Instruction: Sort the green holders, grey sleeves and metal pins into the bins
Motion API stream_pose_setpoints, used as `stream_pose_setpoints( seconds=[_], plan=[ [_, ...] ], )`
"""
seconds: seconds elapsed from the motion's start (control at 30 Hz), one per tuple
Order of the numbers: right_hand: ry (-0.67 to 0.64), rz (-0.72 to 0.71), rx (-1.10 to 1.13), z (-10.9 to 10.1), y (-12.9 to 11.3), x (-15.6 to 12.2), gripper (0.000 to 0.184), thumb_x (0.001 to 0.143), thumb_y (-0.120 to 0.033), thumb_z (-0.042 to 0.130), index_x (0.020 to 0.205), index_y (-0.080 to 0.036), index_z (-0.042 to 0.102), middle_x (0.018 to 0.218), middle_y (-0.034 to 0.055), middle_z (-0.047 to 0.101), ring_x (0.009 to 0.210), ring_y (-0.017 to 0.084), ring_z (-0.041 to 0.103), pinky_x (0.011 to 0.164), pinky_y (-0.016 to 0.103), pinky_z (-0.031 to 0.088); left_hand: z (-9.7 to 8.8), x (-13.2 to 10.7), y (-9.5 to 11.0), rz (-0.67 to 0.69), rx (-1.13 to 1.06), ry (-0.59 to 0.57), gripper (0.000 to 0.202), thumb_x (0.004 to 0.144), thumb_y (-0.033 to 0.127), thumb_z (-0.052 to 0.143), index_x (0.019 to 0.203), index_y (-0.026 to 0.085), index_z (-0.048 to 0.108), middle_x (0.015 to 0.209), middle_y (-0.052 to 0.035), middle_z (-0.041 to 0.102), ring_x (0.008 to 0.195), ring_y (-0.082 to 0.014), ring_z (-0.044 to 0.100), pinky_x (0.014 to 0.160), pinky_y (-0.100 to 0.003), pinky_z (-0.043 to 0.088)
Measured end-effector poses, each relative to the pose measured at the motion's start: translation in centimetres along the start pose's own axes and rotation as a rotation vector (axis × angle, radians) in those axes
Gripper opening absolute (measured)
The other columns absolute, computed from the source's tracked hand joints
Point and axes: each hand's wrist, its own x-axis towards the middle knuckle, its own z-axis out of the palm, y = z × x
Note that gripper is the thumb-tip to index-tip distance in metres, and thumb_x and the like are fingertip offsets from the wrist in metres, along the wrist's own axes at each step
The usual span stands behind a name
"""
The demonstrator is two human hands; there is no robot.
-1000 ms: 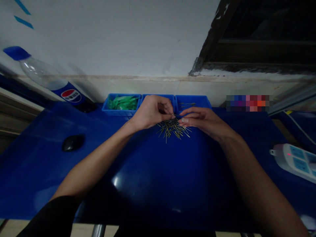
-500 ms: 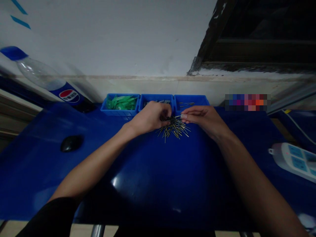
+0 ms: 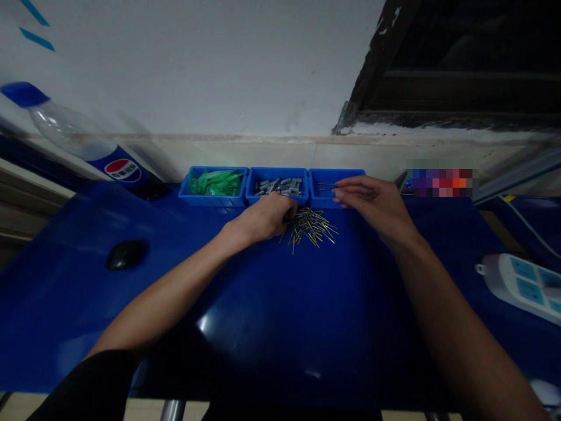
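Observation:
A heap of thin metal pins (image 3: 310, 226) lies on the blue table top (image 3: 272, 316). My left hand (image 3: 265, 217) rests at the heap's left edge, fingers curled down onto the pins. My right hand (image 3: 372, 204) is over the right blue bin (image 3: 323, 196), which holds a few pins; its fingertips are pressed together over the bin, and I cannot make out what is in them. The middle blue bin (image 3: 277, 187) holds grey pieces. The left blue bin (image 3: 214, 183) holds green pieces.
A Pepsi bottle (image 3: 87, 146) lies at the back left against the wall. A black mouse (image 3: 125, 255) sits on the left of the table. A white power strip (image 3: 521, 283) lies at the right edge. The three bins stand in a row along the wall.
My right hand has moved back and up from the pin heap to the right bin. My left hand has dropped from in front of the middle bin onto the heap's left edge.

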Motion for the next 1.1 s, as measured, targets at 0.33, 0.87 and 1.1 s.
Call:
stream_pose_setpoints(
  seconds=[0.33, 0.87, 1.1],
  plan=[
    [-0.064, 0.016, 0.002, 0.3, 0.6, 0.0, 0.022, 0.077, -0.033, 0.086, 0.097, -0.023, 0.080, 0.088, 0.0048, 0.082, 0.084, 0.025, 0.079, 0.084, 0.044, 0.064, -0.7, -0.2, -0.3, 0.069, -0.100, 0.080, 0.035, 0.074, -0.002, 0.060, 0.102, 0.014, 0.074, 0.085, -0.0032, 0.075, 0.074, -0.0146, 0.068, 0.065, -0.025, 0.044],
    [-0.350, 0.211, 0.225, 1.6, 0.6, -0.8, 0.027, 0.074, -0.035, 0.091, 0.097, -0.023, 0.082, 0.086, 0.0050, 0.083, 0.084, 0.022, 0.079, 0.084, 0.037, 0.062, 0.4, 0.9, 0.5, 0.179, -0.805, 0.427, 0.029, 0.074, 0.019, 0.082, 0.099, 0.012, 0.069, 0.099, -0.0089, 0.077, 0.087, -0.0166, 0.074, 0.089, -0.034, 0.063],
    [-0.334, 0.226, 0.257, 2.0, 1.2, -0.9, 0.026, 0.073, -0.036, 0.093, 0.093, -0.023, 0.083, 0.087, 0.0054, 0.083, 0.078, 0.020, 0.078, 0.078, 0.035, 0.062, 0.6, 0.8, 0.9, 0.216, -0.810, 0.398, 0.031, 0.074, 0.021, 0.084, 0.099, 0.012, 0.068, 0.103, -0.0100, 0.077, 0.091, -0.0177, 0.074, 0.086, -0.032, 0.063]
  ],
)
